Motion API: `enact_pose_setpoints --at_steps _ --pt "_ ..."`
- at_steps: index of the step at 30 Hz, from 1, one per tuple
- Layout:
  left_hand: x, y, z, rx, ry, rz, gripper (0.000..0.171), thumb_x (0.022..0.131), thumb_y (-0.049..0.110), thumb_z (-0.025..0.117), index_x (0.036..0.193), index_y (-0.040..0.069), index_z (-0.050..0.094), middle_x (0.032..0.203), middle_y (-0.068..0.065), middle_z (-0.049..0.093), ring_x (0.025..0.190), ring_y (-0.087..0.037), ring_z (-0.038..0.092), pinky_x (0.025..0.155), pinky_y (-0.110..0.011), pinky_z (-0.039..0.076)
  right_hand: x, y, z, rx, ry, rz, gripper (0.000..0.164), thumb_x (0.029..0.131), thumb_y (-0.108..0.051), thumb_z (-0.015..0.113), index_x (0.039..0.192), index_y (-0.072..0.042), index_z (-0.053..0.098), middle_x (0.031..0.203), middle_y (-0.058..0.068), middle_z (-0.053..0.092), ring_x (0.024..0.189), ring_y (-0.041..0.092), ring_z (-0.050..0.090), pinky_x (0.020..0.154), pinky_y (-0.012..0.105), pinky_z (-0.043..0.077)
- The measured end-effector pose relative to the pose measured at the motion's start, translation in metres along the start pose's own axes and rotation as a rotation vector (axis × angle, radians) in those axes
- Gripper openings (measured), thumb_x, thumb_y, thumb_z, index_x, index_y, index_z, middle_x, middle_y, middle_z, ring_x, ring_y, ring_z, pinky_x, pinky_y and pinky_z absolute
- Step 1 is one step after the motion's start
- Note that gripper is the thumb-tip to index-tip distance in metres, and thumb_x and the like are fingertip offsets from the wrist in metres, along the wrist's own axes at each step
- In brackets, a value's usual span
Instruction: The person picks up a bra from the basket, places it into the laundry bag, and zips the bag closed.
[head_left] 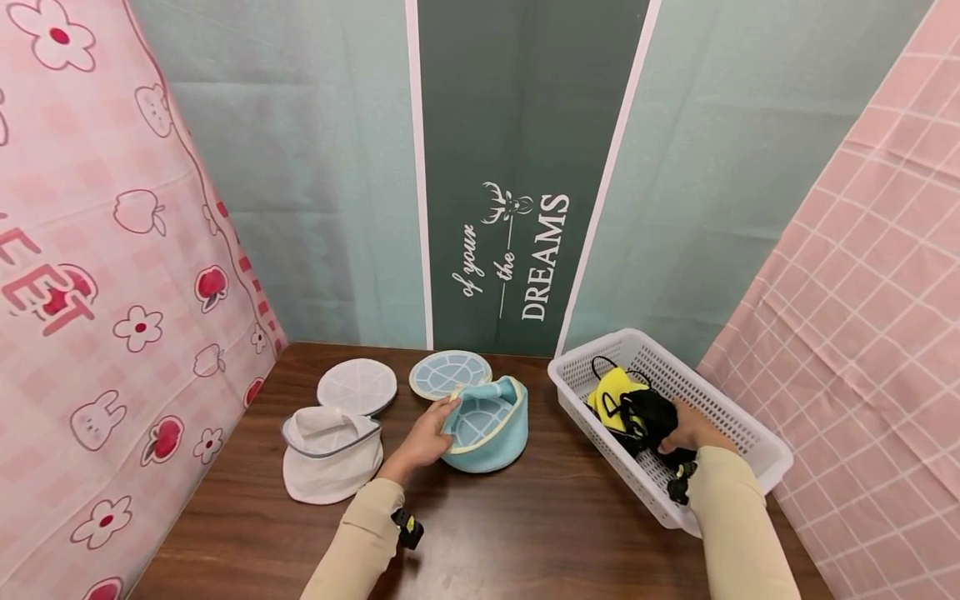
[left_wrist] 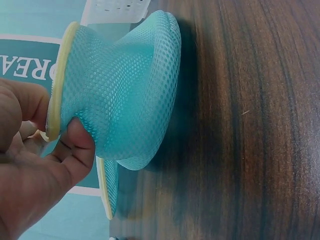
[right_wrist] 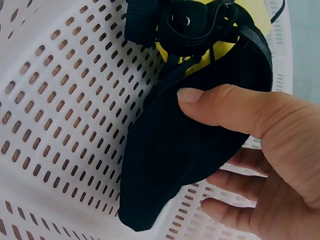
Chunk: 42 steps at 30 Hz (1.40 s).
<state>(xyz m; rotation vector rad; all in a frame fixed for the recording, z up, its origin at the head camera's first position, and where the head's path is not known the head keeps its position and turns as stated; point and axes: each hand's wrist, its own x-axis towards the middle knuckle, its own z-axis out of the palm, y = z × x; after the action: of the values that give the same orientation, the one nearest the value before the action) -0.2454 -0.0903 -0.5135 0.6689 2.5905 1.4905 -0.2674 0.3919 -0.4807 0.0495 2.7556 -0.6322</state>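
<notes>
My left hand (head_left: 426, 435) pinches the yellow-edged rim of a light-blue mesh laundry bag (head_left: 491, 457), which stands on the table with its top unzipped. In the left wrist view, the thumb and fingers grip both sides of that rim, and the soft mesh wall (left_wrist: 125, 90) sags below it. My right hand (head_left: 693, 431) reaches into a white basket (head_left: 750, 433) and holds a black bra (right_wrist: 170, 135). Its thumb lies across the black fabric, and the other fingers are behind it. Yellow fabric (head_left: 617, 390) and black straps lie close by in the basket.
A white mesh laundry bag (head_left: 326, 477) stands open on the left of the brown table (head_left: 517, 542), its round lid (head_left: 356, 386) folded back. The blue bag's lid (head_left: 450, 372) lies behind it. Curtains rise at the back and both sides.
</notes>
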Motion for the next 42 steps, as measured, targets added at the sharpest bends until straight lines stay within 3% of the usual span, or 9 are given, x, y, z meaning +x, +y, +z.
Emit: enact_pose_setpoints --at_steps 4,7,12,15,21,24,28,33,42 --pt "0.0 0.001 -0.001 0.017 0.005 0.005 0.066 0.073 -0.015 0.05 0.138 -0.007 0.037 0.142 -0.027 0.028 0.126 -0.038 0.034 0.072 -0.038 0.035 0.001 0.0 -0.001 -0.068 0.018 -0.016 0.089 0.07 -0.013 0.077 0.132 0.022 0.023 0.125 0.045 0.031 0.109 0.054 0.039 0.083 0.057 0.038" --pt "0.0 0.001 -0.001 0.015 -0.003 -0.001 0.066 0.074 -0.014 0.05 0.139 -0.006 0.037 0.142 -0.027 0.028 0.126 -0.037 0.035 0.071 -0.037 0.035 0.001 -0.002 -0.002 -0.099 0.014 -0.028 0.086 0.071 -0.013 0.075 0.133 0.02 0.025 0.122 0.045 0.034 0.105 0.055 0.041 0.081 0.057 0.039" --pt "0.0 0.0 0.0 0.014 -0.012 -0.008 0.066 0.074 -0.013 0.05 0.139 -0.005 0.037 0.142 -0.027 0.028 0.125 -0.036 0.036 0.07 -0.036 0.036 0.0 -0.006 0.001 -0.059 -0.061 -0.005 0.103 0.07 -0.014 0.078 0.145 0.002 0.01 0.129 0.05 0.01 0.113 0.064 0.021 0.08 0.065 0.034" --pt "0.0 -0.001 0.001 0.022 -0.008 -0.003 0.066 0.073 -0.013 0.05 0.138 -0.006 0.037 0.142 -0.027 0.028 0.127 -0.037 0.033 0.072 -0.037 0.035 0.001 -0.007 0.004 -0.039 -0.075 0.011 0.106 0.066 -0.011 0.081 0.146 -0.003 0.012 0.125 0.05 0.006 0.108 0.062 0.026 0.075 0.061 0.039" --pt "0.0 -0.003 0.001 0.031 -0.003 0.01 0.066 0.073 -0.014 0.05 0.137 -0.008 0.038 0.141 -0.028 0.029 0.128 -0.039 0.031 0.073 -0.038 0.035 0.005 -0.005 0.009 -0.088 -0.002 0.009 0.089 0.059 -0.008 0.084 0.132 0.002 0.034 0.114 0.046 0.028 0.099 0.053 0.04 0.071 0.056 0.042" --pt "0.0 -0.002 0.0 0.025 -0.005 0.006 0.066 0.073 -0.014 0.05 0.137 -0.008 0.038 0.141 -0.028 0.029 0.128 -0.039 0.031 0.073 -0.038 0.035 0.005 -0.003 0.008 -0.091 0.006 0.004 0.08 0.063 -0.006 0.08 0.128 0.005 0.037 0.11 0.041 0.038 0.097 0.049 0.043 0.071 0.053 0.042" --pt "0.0 -0.001 -0.001 0.028 -0.009 0.001 0.066 0.073 -0.014 0.051 0.137 -0.008 0.037 0.142 -0.029 0.028 0.128 -0.039 0.03 0.073 -0.038 0.035 0.002 -0.006 0.006 -0.077 0.0 0.011 0.073 0.067 -0.003 0.074 0.128 0.007 0.036 0.1 0.031 0.048 0.081 0.036 0.047 0.064 0.044 0.042" --pt "0.0 -0.001 -0.002 0.036 -0.006 -0.004 0.066 0.073 -0.014 0.051 0.137 -0.007 0.038 0.142 -0.028 0.029 0.128 -0.038 0.031 0.074 -0.037 0.035 -0.001 -0.007 0.004 -0.06 0.022 -0.026 0.065 0.069 0.001 0.066 0.125 0.009 0.035 0.092 0.024 0.051 0.073 0.031 0.045 0.06 0.04 0.038" --pt "-0.001 0.0 -0.003 0.049 0.011 0.003 0.065 0.072 -0.015 0.05 0.136 -0.009 0.039 0.141 -0.029 0.03 0.127 -0.039 0.031 0.075 -0.038 0.035 -0.002 -0.003 0.0 -0.082 0.048 0.04 0.081 0.078 -0.012 0.058 0.133 0.019 0.007 0.113 0.045 0.039 0.088 0.043 0.051 0.069 0.05 0.041"
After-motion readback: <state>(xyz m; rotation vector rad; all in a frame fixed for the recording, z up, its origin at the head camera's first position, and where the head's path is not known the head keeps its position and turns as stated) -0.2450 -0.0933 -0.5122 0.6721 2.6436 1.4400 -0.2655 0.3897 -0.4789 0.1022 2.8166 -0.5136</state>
